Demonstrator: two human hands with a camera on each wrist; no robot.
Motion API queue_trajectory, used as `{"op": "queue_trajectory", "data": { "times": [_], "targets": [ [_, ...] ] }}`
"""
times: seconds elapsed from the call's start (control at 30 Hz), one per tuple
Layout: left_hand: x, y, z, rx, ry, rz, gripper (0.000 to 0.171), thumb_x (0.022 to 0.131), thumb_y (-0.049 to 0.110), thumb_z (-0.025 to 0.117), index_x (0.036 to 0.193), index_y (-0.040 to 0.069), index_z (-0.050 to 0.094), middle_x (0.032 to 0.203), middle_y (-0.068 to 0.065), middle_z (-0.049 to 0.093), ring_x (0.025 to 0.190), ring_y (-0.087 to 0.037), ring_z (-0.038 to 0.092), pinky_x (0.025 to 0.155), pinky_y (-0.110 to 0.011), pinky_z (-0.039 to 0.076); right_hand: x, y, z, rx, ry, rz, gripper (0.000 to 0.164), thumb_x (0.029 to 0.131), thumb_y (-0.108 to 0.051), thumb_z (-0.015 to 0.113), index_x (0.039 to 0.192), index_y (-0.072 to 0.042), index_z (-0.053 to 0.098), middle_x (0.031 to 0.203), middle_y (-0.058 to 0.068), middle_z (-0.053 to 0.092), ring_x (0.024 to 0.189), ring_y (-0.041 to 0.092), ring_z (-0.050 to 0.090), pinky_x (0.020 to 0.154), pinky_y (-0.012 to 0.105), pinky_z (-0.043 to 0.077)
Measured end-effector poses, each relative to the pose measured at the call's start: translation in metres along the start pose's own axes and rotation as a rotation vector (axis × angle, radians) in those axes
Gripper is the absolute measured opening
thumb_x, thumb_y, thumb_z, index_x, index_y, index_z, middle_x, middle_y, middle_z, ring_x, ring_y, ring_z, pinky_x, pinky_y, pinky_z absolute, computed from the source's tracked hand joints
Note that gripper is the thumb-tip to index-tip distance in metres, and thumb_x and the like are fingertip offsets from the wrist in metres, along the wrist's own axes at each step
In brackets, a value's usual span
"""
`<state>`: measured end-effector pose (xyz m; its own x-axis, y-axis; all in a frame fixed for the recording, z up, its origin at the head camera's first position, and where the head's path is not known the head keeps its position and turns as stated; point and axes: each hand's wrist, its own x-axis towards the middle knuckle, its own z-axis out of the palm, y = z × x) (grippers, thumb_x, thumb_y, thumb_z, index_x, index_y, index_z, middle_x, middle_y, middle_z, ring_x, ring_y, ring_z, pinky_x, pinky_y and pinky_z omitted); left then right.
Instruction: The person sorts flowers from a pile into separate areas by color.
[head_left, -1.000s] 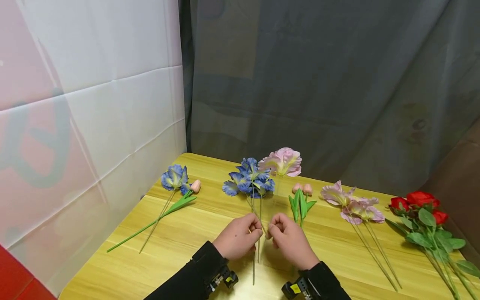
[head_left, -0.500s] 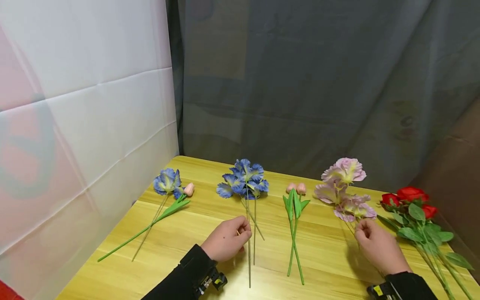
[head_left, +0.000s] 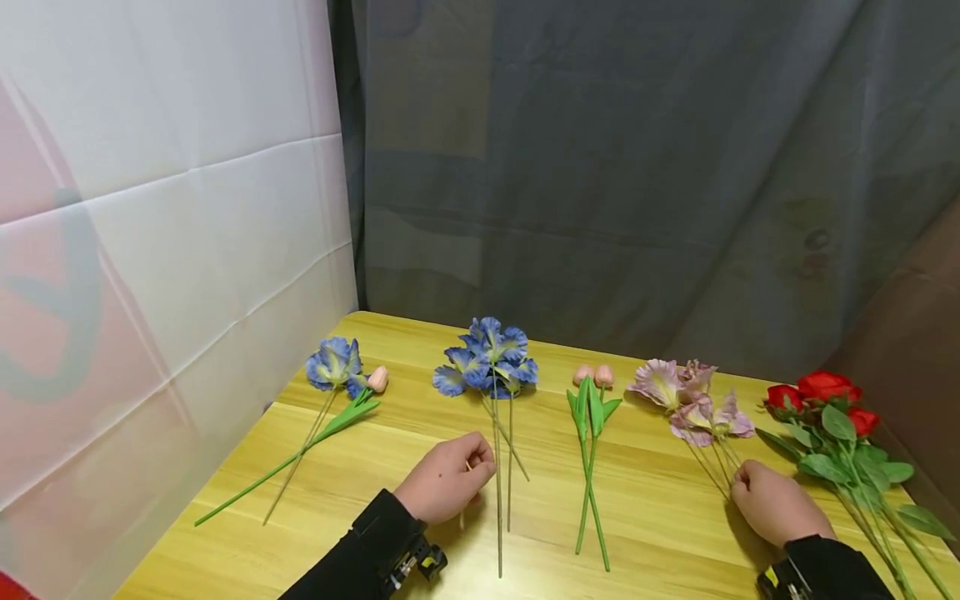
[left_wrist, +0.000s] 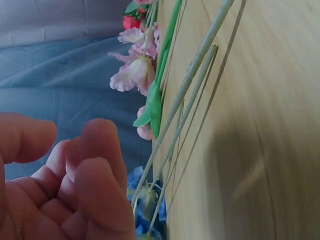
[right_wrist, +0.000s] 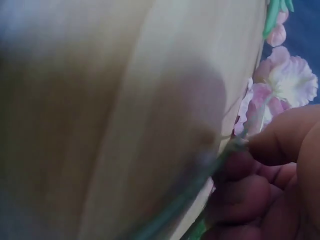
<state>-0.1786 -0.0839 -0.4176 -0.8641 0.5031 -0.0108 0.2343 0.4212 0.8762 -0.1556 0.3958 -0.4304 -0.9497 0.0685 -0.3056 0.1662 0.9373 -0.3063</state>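
Observation:
My right hand pinches the stem of a pink iris-like flower at the right of the table. Its bloom lies among the other pink flowers; in the right wrist view the stem runs blurred from thumb and fingers. Near the centre, my left hand hovers beside the stems of several blue flowers. Its fingers hang loosely curled in the left wrist view, and nothing shows between thumb and fingers.
Two pink tulips lie with crossed stems between the hands. Red roses with green leaves are at the far right. To the left, a blue flower crosses another pink tulip. Grey cloth hangs behind the wooden table.
My right hand has carried the pink flower from the centre to the right and lowered it onto the pink group. My left hand has shifted slightly left, away from the blue flowers' stems.

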Motion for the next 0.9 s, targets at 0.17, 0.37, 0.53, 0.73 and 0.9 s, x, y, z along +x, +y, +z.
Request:
{"op": "queue_trajectory", "data": {
  "times": [0.17,0.37,0.53,0.73,0.9],
  "targets": [
    [-0.001,0.0,-0.002,0.005,0.012,0.01,0.01,0.104,0.023,0.057,0.096,0.018,0.06,0.086,-0.011,0.065,0.066,-0.026,0.067,0.057,-0.031,0.046,-0.005,-0.001,-0.004,0.033,0.001,0.032,0.029,0.104,-0.026,0.039,0.102,-0.001,0.054,0.082,0.006,0.056,0.07,0.022,0.049,0.066,0.045,0.036],
    [-0.003,-0.002,-0.007,0.0,0.013,0.006,0.01,0.106,0.022,0.055,0.099,0.017,0.06,0.087,-0.013,0.064,0.069,-0.028,0.066,0.057,-0.032,0.044,-0.016,-0.012,-0.011,0.112,0.043,0.049,0.051,0.106,-0.044,0.04,0.123,0.003,0.052,0.096,0.01,0.064,0.076,0.024,0.056,0.066,0.043,0.041],
    [-0.003,-0.002,-0.008,0.021,0.011,0.014,0.009,0.106,0.022,0.055,0.099,0.018,0.06,0.085,-0.011,0.064,0.065,-0.022,0.063,0.058,-0.032,0.044,-0.028,-0.038,-0.009,0.217,0.068,-0.021,0.066,0.105,-0.058,0.039,0.131,0.001,0.052,0.107,0.012,0.062,0.084,0.025,0.057,0.069,0.041,0.043],
    [-0.002,-0.002,-0.01,0.059,0.035,0.023,0.009,0.106,0.023,0.055,0.1,0.019,0.06,0.08,-0.001,0.062,0.06,-0.015,0.056,0.058,-0.031,0.043,-0.039,-0.08,0.001,0.351,0.083,-0.093,0.057,0.105,-0.053,0.045,0.132,-0.002,0.051,0.1,0.011,0.058,0.08,0.024,0.055,0.068,0.039,0.043],
    [-0.002,-0.004,-0.016,0.132,0.081,0.016,0.008,0.105,0.024,0.055,0.1,0.02,0.06,0.083,0.004,0.06,0.059,-0.014,0.05,0.058,-0.032,0.041,-0.042,-0.112,0.014,0.407,0.078,-0.154,0.041,0.106,-0.042,0.051,0.126,-0.006,0.055,0.091,0.011,0.057,0.071,0.024,0.054,0.063,0.036,0.043]
  ]
}}
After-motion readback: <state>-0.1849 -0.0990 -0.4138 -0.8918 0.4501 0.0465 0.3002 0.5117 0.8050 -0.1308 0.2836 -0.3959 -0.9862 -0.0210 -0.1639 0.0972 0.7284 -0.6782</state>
